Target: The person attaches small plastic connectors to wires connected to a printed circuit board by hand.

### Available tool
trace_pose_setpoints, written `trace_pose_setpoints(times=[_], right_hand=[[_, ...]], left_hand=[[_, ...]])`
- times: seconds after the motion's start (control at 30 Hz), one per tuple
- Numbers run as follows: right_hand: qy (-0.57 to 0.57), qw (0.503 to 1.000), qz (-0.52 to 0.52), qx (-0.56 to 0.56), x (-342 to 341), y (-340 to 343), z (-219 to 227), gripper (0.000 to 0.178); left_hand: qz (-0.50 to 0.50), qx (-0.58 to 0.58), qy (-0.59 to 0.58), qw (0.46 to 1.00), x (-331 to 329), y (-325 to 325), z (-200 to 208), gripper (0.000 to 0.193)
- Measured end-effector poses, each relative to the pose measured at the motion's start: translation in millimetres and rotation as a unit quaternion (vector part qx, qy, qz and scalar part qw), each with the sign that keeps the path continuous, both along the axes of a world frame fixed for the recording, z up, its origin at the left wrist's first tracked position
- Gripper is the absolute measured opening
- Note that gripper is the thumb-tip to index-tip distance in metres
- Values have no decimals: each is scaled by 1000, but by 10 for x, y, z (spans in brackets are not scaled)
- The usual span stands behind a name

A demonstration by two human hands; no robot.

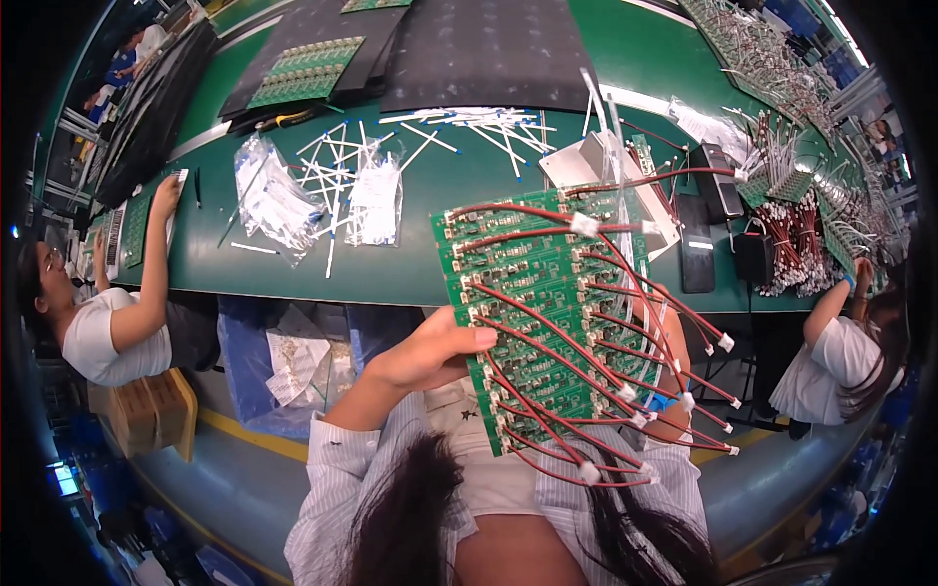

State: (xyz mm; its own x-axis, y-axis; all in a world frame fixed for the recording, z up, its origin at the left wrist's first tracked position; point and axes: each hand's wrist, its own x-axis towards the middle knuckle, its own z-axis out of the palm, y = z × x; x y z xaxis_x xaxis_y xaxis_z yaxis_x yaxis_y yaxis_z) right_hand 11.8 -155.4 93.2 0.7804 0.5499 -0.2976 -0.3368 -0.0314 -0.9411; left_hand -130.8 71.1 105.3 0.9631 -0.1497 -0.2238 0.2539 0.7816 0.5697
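Observation:
A green circuit board panel (532, 327) is held up tilted above the table's near edge. Red-and-black wire leads with white plugs (626, 391) are attached along it and hang over its right side. My left hand (430, 347) grips the panel's left edge, thumb on the front face and fingers behind. At the right edge, my right hand (668, 320) holds the panel from behind; wires and the board cover most of its fingers. Clear and white strands (640, 273) run down beside this hand. A blue band (662, 401) shows on my right wrist.
White strips with blue ends (479, 119) and plastic bags of them (374, 200) lie on the green table (420, 273). A metal stand (586, 166), a black box (716, 184) and wire bundles (796, 239) sit right. Co-workers (117, 317) sit either side. Below is a blue-lined bin (244, 361).

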Motion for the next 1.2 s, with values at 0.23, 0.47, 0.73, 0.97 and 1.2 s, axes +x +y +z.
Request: trace_pose_setpoints(times=[0.23, 0.47, 0.73, 0.97, 1.2], right_hand=[[38, 999, 13, 5, -19, 98, 171, 27], [-13, 997, 28, 70, -30, 63, 174, 27], [99, 994, -18, 45, -98, -14, 108, 28], [161, 971, 112, 137, 5, -512, -311, 28], [310, 918, 117, 217, 179, -1708, -441, 29]], left_hand=[[0, 37, 20, 999, 45, -45, 109, 41], [7, 35, 75, 997, 15, -166, 215, 39], [66, 3, 50, 997, 35, -232, 190, 32], [149, 151, -16, 977, -152, -200, 109, 36], [164, 409, -74, 895, -308, -210, 119, 36]])
